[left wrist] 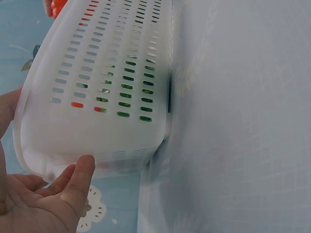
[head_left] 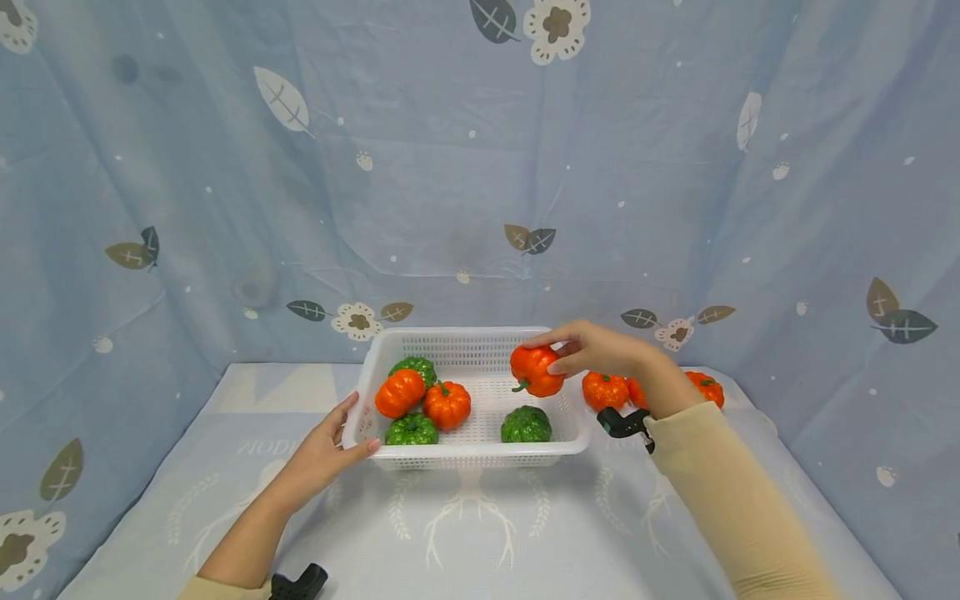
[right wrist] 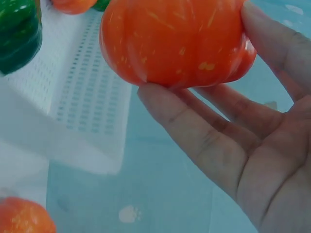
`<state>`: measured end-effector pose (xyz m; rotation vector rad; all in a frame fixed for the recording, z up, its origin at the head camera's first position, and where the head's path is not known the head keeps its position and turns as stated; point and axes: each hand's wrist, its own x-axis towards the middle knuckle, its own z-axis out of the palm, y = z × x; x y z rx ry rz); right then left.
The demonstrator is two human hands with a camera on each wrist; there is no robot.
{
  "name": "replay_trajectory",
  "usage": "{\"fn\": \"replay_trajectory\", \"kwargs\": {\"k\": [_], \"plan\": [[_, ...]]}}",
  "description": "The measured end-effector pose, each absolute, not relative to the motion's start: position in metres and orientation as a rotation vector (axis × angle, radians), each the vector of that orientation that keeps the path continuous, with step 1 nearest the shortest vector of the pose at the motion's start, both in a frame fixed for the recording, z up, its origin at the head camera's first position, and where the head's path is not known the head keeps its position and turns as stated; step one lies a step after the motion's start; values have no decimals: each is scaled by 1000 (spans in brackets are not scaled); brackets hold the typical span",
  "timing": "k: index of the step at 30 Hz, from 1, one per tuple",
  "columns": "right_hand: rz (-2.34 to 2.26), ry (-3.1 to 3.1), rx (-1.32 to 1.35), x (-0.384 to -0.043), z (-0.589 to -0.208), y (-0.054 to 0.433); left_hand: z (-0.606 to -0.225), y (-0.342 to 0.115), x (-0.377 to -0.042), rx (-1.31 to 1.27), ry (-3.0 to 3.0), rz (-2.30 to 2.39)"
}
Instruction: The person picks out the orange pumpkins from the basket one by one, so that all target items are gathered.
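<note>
My right hand (head_left: 592,348) pinches a ribbed orange pumpkin (head_left: 536,372) between thumb and fingers, stem pointing down. The pumpkin (right wrist: 175,41) hangs over the right part of a white plastic basket (head_left: 480,451), above its floor. My left hand (head_left: 318,457) grips the basket's left end, thumb at the front corner and fingers along the side. In the left wrist view, fingertips (left wrist: 85,167) touch the outer wall under the rim. Inside at left lie two orange pumpkins (head_left: 447,406) and two green pumpkins (head_left: 412,430). A single green pumpkin (head_left: 527,425) sits at the right front.
More orange pumpkins (head_left: 605,390) lie on the table right of the basket, partly hidden by the right forearm. A pale patterned cloth (head_left: 465,533) covers the table. Blue curtain (head_left: 420,192) stands close behind the basket and along both sides.
</note>
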<state>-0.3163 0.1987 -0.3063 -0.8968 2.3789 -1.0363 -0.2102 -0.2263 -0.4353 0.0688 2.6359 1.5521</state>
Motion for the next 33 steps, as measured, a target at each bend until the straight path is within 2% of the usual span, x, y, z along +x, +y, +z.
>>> {"fn": "replay_trajectory", "kwargs": {"k": [27,33], "plan": [[-1228,2496,-731,-253,-327,291,-432,-228,-214,31,2637,1506],[-1211,2596,-668,-249,-340,314,-431,-227,-214,31,2652,1487]]}}
